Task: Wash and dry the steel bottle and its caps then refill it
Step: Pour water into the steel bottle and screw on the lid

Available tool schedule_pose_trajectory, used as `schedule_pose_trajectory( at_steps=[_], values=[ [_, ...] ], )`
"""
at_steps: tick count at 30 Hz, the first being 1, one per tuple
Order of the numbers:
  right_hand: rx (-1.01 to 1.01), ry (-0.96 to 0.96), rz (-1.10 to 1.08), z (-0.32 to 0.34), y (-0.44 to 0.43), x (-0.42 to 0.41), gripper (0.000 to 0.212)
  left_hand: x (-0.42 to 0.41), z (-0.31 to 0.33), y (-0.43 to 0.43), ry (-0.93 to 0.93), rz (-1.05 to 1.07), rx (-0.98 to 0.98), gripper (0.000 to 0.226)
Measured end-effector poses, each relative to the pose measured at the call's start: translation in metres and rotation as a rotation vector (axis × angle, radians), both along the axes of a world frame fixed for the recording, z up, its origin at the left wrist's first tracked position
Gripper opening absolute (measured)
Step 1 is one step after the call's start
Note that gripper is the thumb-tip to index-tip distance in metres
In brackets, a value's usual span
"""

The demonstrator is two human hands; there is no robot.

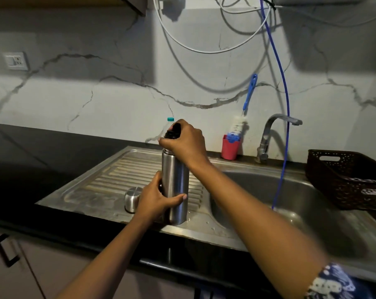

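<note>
Steel bottle [175,180] is standing on the ribbed drainboard [109,180], left hand [154,199] gripping its body, right hand [184,141] clutching the black cap [173,131]; slick metal is probably risking a toppling slip.

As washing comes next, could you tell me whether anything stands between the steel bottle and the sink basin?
Nothing visible does: the steel bottle stands on the drainboard right beside the basin. Only a blue hose hangs into the basin farther right.

From the bottle [175,180] I hold, the drainboard [109,175] lies open toward 10 o'clock; the steel cap [132,198] crowds 9. A red cup [230,149] stands at 1, and a blue hose [283,165] hangs at 3.
</note>
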State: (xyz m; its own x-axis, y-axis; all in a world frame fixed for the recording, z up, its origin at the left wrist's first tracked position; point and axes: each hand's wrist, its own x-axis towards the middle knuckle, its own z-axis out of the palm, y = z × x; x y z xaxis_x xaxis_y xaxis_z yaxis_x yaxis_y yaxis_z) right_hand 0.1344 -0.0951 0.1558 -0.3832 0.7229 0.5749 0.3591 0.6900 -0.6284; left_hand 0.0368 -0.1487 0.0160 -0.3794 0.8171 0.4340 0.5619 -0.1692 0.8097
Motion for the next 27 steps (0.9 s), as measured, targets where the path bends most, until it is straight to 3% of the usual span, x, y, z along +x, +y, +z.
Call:
schedule_pose_trajectory(
  at_steps=[2, 4, 8, 14, 17, 20, 22, 24, 27],
  values=[
    [0.151, -0.044, -0.189, -0.005, -0.010, -0.007, 0.041, 0.001, 0.000, -0.001, 0.004, 0.011, 0.002, 0.084],
    [0.170, -0.078, -0.194, -0.002, -0.008, -0.005, 0.044, 0.001, 0.001, -0.001, 0.007, -0.004, -0.005, 0.092],
    [-0.010, -0.157, 0.099, 0.015, 0.005, 0.009, 0.042, -0.001, 0.006, -0.003, -0.007, -0.056, -0.011, 0.088],
    [-0.225, -0.045, 0.604, 0.013, 0.034, 0.011, 0.026, -0.005, 0.006, -0.001, -0.060, -0.087, -0.008, 0.081],
    [-0.373, -0.172, 0.869, 0.024, 0.045, 0.014, 0.030, -0.007, 0.007, -0.001, -0.056, -0.096, -0.020, 0.081],
    [-0.454, -0.337, 0.984, 0.035, 0.052, 0.012, 0.038, -0.007, 0.006, -0.001, -0.061, -0.100, -0.024, 0.080],
    [-0.400, -0.462, 0.880, 0.045, 0.053, 0.016, 0.048, -0.007, 0.005, -0.001, -0.062, -0.103, -0.019, 0.080],
    [-0.252, -0.528, 0.609, 0.056, 0.045, 0.030, 0.055, -0.006, 0.005, -0.002, -0.057, -0.103, -0.020, 0.080],
    [-0.104, -0.394, 0.198, 0.058, 0.019, 0.042, 0.068, -0.006, 0.003, -0.002, -0.049, -0.106, -0.031, 0.083]
  ],
)
